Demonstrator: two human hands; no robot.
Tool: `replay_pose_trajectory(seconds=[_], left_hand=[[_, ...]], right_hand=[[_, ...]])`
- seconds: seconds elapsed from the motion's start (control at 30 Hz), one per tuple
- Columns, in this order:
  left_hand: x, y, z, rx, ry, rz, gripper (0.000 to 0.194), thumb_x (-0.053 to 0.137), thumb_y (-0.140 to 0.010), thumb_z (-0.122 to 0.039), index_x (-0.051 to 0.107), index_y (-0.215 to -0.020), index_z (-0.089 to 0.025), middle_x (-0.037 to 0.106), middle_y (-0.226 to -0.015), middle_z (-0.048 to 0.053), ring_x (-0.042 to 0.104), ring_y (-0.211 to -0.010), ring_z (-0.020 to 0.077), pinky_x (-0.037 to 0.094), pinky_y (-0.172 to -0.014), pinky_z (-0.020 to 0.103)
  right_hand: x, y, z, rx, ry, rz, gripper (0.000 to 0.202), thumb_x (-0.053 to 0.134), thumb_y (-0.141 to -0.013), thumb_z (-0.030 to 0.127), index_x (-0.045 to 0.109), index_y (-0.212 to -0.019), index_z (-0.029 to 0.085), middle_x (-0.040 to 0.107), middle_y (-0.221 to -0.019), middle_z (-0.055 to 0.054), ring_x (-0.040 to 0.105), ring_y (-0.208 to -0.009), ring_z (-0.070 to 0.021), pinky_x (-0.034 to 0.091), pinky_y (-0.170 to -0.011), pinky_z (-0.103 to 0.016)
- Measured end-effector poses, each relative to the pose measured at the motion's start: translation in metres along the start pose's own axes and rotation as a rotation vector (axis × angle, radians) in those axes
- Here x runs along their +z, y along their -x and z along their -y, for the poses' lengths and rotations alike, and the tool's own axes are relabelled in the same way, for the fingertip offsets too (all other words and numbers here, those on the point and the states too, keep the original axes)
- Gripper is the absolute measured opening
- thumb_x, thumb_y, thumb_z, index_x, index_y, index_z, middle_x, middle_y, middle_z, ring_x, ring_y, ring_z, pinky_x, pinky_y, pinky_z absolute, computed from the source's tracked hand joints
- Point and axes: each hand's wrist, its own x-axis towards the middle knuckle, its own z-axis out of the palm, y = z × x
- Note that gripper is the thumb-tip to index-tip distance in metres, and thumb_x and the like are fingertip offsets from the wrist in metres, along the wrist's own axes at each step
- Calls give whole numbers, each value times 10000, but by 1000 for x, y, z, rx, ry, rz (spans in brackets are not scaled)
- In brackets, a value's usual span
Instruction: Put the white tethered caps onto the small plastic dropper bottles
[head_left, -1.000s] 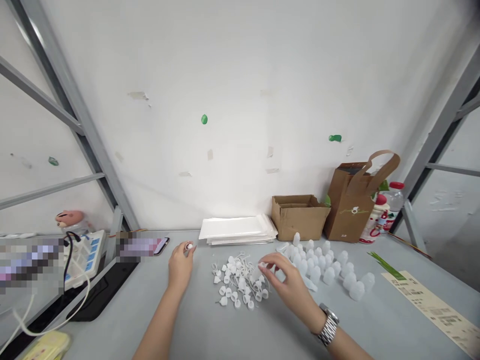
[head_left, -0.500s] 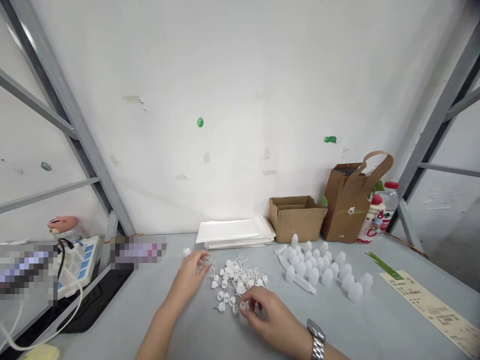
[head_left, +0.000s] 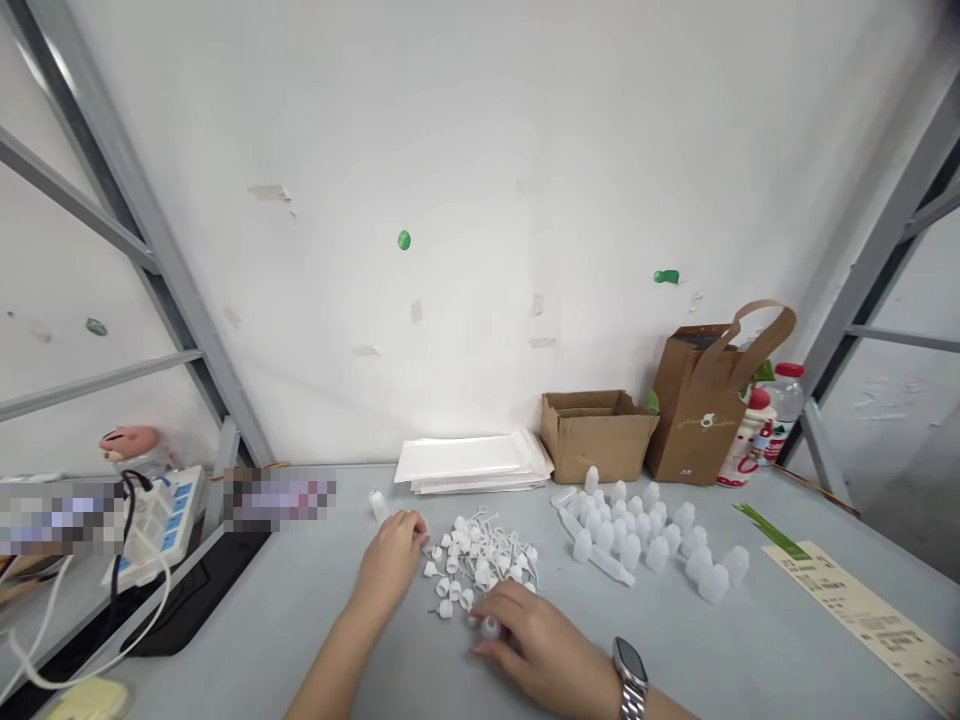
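Looking down from the head view, you have your right hand (head_left: 541, 640) low at the near edge of the caps, thumb and fingers curled narrowly around a small translucent bottle (head_left: 491, 629), its round end turned toward the camera. A metal-banded watch (head_left: 631, 672) sits on that wrist. Your left hand (head_left: 391, 556) is at the left side of the pile of white caps (head_left: 484, 552), its fingers bunched close together; you cannot tell from here whether they pinch anything. The caps lie loose on the grey table (head_left: 424, 675) between your two hands, many with thin stems sticking out.

Just beyond your left hand, a white-topped bottle (head_left: 378, 507) stands upright, apart from the pile. To the right of the caps you have a group of translucent bottles (head_left: 631, 552) standing close together, with a clear tube (head_left: 610, 567) lying slantwise at their left side. Behind the caps, near the wall, is a stack of flat white envelopes (head_left: 471, 460), then an open cardboard box (head_left: 604, 448) and a brown paper bag (head_left: 694, 425). At far right lies a printed sheet (head_left: 862, 615); at far left, a power strip (head_left: 178, 520).
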Motion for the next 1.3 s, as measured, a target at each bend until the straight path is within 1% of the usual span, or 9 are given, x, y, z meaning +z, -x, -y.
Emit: replay_pose_trajectory(seconds=[0.07, 0.23, 0.33, 0.4, 0.53, 0.67, 0.83, 1.07, 1.3], left_hand=[[-1, 0, -4, -29, 93, -33, 69, 469, -738, -241, 515, -690, -220, 615, -719, 31, 606, -753, 227, 444, -732, 373], [6, 7, -25, -35, 385, -34, 239, 441, -776, -423, 484, -858, -202, 679, -816, 56, 664, -777, 208, 505, -610, 296], [15, 18, -42, -46, 693, 70, 393, 554, -714, -439, 509, -1003, -177, 692, -757, 54, 664, -756, 218, 508, -568, 285], [20, 25, -51, -75, 776, 161, 384, 598, -678, -449, 586, -934, -163, 703, -765, 72, 659, -749, 221, 504, -559, 279], [22, 31, -60, -101, 812, 248, 327, 661, -623, -447, 674, -787, -165, 722, -833, 88, 652, -793, 223, 508, -687, 298], [18, 31, -61, -116, 858, 271, 357, 682, -600, -462, 689, -806, -171, 728, -868, 88, 653, -838, 237, 500, -770, 325], [13, 35, -65, -107, 874, 347, 338, 649, -659, -428, 699, -892, -189, 702, -1004, 81, 613, -973, 254, 456, -878, 349], [14, 41, -74, -141, 1019, 389, 232, 629, -697, -381, 605, -849, -207, 701, -997, 70, 630, -927, 226, 466, -828, 337], [17, 43, -78, -216, 1123, 391, 257, 650, -671, -382, 488, -793, -223, 714, -939, 62, 650, -860, 217, 458, -783, 332]], right_hand=[[-2, 0, 1, 44, -71, -40, 158, 525, -828, 244, 600, -967, 237, 644, -865, -16, 582, -751, -151, 437, -714, -233], [-7, -5, -2, 183, -393, -124, 260, 435, -871, 368, 524, -1058, 212, 586, -652, 30, 573, -590, -136, 433, -601, -230], [-6, -9, -4, 171, -376, -194, 216, 517, -826, 355, 595, -952, 198, 591, -703, 11, 544, -659, -147, 416, -639, -240], [-5, -11, -4, 178, -342, -218, 193, 555, -800, 359, 629, -800, 181, 586, -687, 4, 513, -666, -148, 397, -638, -238], [-2, -13, -5, 257, -458, -215, 215, 558, -790, 366, 617, -758, 162, 578, -605, 19, 495, -579, -130, 384, -575, -227], [-3, -13, -6, 291, -524, -196, 245, 544, -789, 398, 584, -742, 161, 583, -584, 24, 469, -504, -111, 376, -523, -218], [-4, -13, -6, 312, -426, -223, 260, 570, -765, 399, 544, -654, 166, 502, -523, 47, 434, -516, -109, 340, -522, -215], [0, -16, -9, 329, -321, -252, 300, 583, -754, 389, 461, -577, 180, 418, -513, 65, 377, -517, -99, 295, -505, -214], [2, -12, -8, 292, -175, -286, 242, 566, -781, 382, 544, -656, 176, 508, -572, 39, 428, -546, -115, 323, -518, -218]])
